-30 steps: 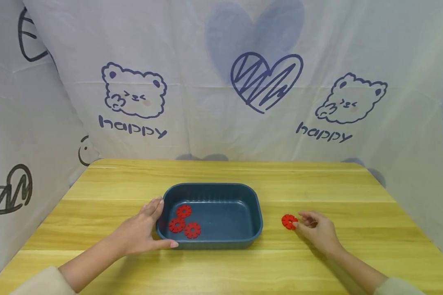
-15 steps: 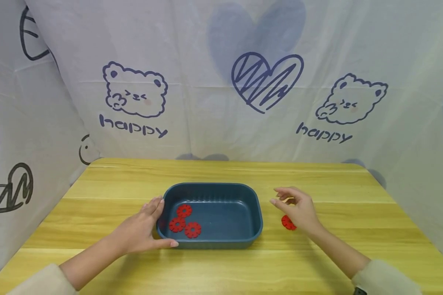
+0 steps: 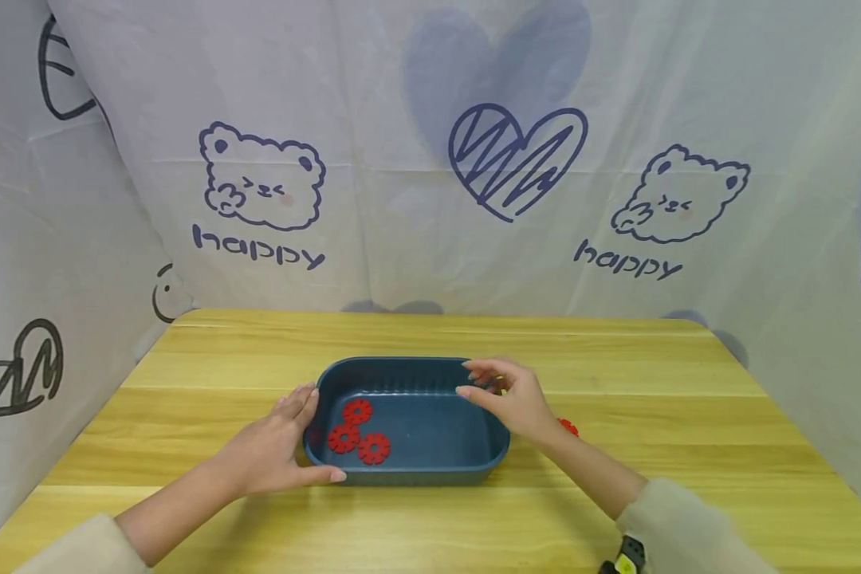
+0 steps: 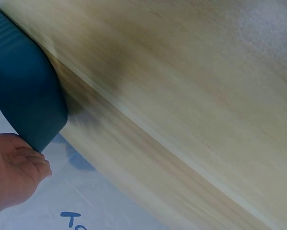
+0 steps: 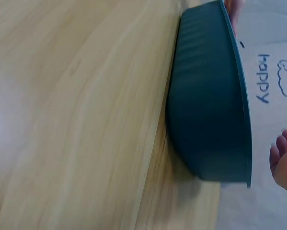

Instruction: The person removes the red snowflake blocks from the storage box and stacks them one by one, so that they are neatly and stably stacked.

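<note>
A dark teal plastic basin (image 3: 430,477) stands mid-table with three red notched discs (image 3: 374,449) lying flat in its left part. My left hand (image 3: 280,446) rests against the basin's left end, straight thumb along the front wall and fingers along the left side. Over the basin's right rim, my right hand (image 3: 513,399) reaches inward with thumb and fingers apart, and nothing shows between them. Another red notched disc (image 3: 568,427) lies on the table right of the basin, partly hidden by my right wrist. In the right wrist view, the right hand (image 5: 284,160) is above the rim.
The wooden table (image 3: 689,446) ends at a white cloth (image 3: 373,96) with bear, heart and lettering prints, hanging behind and at both sides. A dark watch (image 3: 630,552) is at the right sleeve.
My right hand has left the red disc on the table, moving left and slightly up until above the basin's right rim. The left hand, basin and discs stay put.
</note>
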Demonstrator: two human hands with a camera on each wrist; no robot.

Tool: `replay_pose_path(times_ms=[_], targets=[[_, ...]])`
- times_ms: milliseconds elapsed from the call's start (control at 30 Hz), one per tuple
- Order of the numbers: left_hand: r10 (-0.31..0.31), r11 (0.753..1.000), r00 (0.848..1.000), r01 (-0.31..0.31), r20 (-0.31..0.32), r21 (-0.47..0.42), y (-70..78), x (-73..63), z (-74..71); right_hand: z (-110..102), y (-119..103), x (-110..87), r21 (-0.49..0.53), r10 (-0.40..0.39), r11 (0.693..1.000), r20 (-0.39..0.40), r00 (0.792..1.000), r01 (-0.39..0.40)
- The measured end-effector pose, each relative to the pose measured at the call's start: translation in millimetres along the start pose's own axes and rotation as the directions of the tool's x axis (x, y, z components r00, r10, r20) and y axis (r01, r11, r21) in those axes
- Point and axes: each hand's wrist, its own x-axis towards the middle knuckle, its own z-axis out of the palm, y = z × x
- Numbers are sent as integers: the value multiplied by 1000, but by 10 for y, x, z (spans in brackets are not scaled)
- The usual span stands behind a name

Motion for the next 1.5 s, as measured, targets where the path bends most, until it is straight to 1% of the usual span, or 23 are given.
replay_pose_path(times_ms=[167, 300, 400, 533, 600, 800, 867, 1100, 1233, 1300, 1367, 1500], targets=[[-5, 1000, 1000, 5, 6, -3, 8, -4, -6, 178, -52, 54, 17, -18, 1000, 74, 997, 17], [-1, 1000, 1000, 1, 0, -9, 13, -6, -6, 321, -76, 94, 23, 0, 1000, 127, 992, -3], [4, 1000, 1000, -5, -6, -8, 16, -3, -7, 422, -76, 120, 16, 0, 1000, 160, 987, -2], [4, 1000, 1000, -4, -7, -2, 14, 0, -12, 543, -59, 145, 18, -4, 1000, 214, 977, 0], [8, 1000, 1000, -8, -7, 3, 13, 1, -13, 600, -43, 157, 19, 12, 1000, 247, 969, -17], [14, 1000, 1000, -14, -1, 12, 1, 4, -10, 752, 17, 210, -39, 57, 998, 363, 930, -46], [14, 1000, 1000, -14, 1, 13, 0, 5, -11, 788, 35, 226, -71, 65, 997, 398, 915, -41], [15, 1000, 1000, -15, -4, 10, 7, 18, -12, 867, 74, 285, -139, 101, 990, 490, 866, -37], [12, 1000, 1000, -12, 8, 8, 7, 21, -28, 904, 95, 307, -195, 119, 981, 548, 828, -12], [12, 1000, 1000, -12, 9, 7, 6, 22, -30, 915, 100, 313, -221, 118, 975, 570, 813, 14], [14, 1000, 1000, -14, 5, 4, 4, 22, -27, 924, 104, 317, -236, 115, 971, 582, 805, 33], [20, 1000, 1000, -20, -7, -1, 1, 15, -22, 942, 124, 328, -254, 82, 963, 597, 798, 91]])
